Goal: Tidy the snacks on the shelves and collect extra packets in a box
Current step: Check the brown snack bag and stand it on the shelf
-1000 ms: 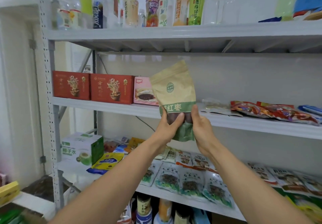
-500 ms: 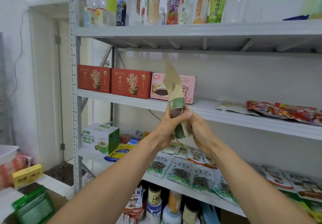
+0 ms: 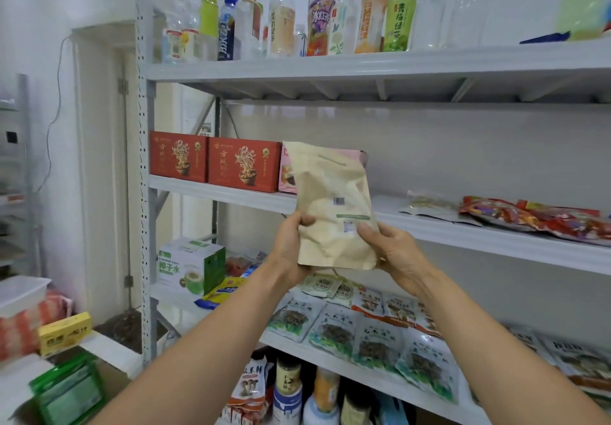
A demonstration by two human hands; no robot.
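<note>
A tan kraft-paper snack pouch stands upright in front of the middle shelf, its back side with a barcode facing me. My left hand grips its lower left edge, thumb on the front. My right hand holds its lower right edge, thumb pressed on the label. A cardboard box at the bottom left holds green packets.
Two red boxes and a pink box stand on the middle shelf's left; red snack packets lie at its right. Drink bottles line the top shelf. Several green-and-white packets cover the lower shelf beside a coconut-water carton.
The pouch has been turned around between my hands: its green-banded front showed a second ago, then its edge, now its plain back. The view has swung left, showing the box.
</note>
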